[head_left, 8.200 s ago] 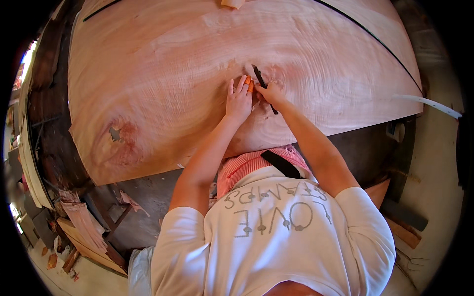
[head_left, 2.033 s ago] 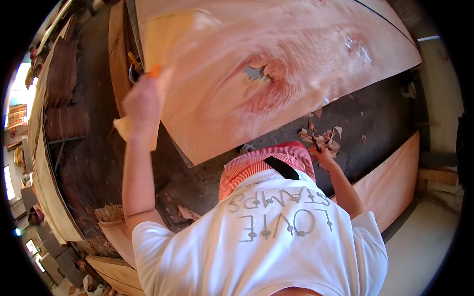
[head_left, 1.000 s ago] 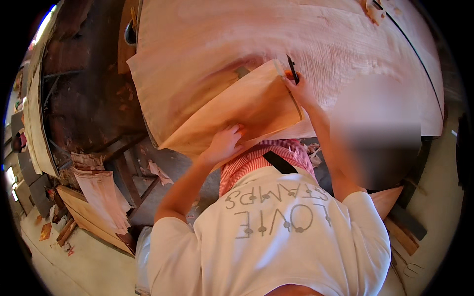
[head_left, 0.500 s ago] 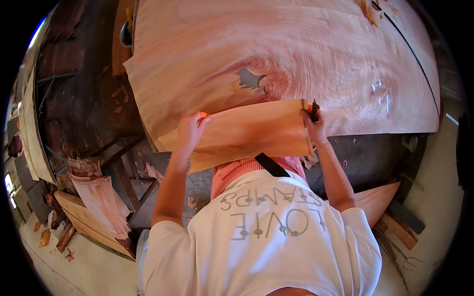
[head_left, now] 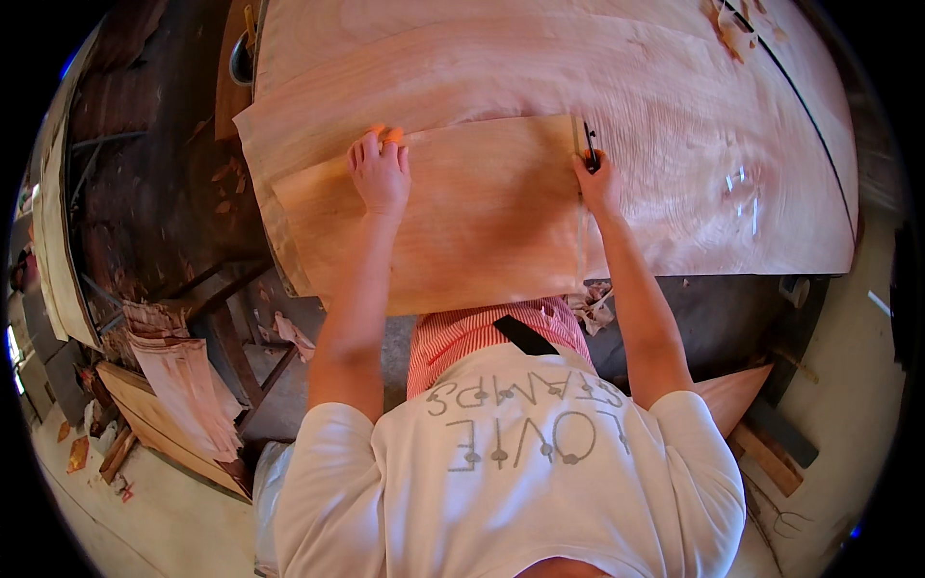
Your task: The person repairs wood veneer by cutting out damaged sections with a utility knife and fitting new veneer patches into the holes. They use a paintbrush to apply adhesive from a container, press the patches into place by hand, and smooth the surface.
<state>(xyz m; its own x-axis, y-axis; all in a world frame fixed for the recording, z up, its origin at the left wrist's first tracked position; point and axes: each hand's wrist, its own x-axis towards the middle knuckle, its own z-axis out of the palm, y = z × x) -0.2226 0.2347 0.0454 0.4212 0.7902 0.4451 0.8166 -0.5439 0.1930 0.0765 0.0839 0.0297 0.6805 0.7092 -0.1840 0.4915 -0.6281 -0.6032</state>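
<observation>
A rectangular sheet of tan wood veneer [head_left: 462, 222] lies over the near part of a larger pinkish veneer sheet [head_left: 674, 125]. My left hand [head_left: 379, 178], with orange covers on its fingertips, has its fingers curled at the far edge of the smaller sheet, toward its left end. At the right edge is my right hand [head_left: 599, 183], closed around a slim black knife [head_left: 591, 144] that points away from me. Its fingers also touch the veneer there. The smaller sheet's near edge reaches my striped red clothing.
Wood scraps [head_left: 734, 29] lie at the far right of the large sheet, near a dark line across it. A dark bowl [head_left: 241, 60] stands at the far left. Torn veneer [head_left: 188, 380] hangs at the lower left, beside a leaning board [head_left: 159, 424]. Timber pieces [head_left: 768, 460] lie at the right.
Both hands have moved away from me with the smaller veneer sheet. It has gone from raised and bowed near my waist to flat on the large sheet, covering the ragged hole there.
</observation>
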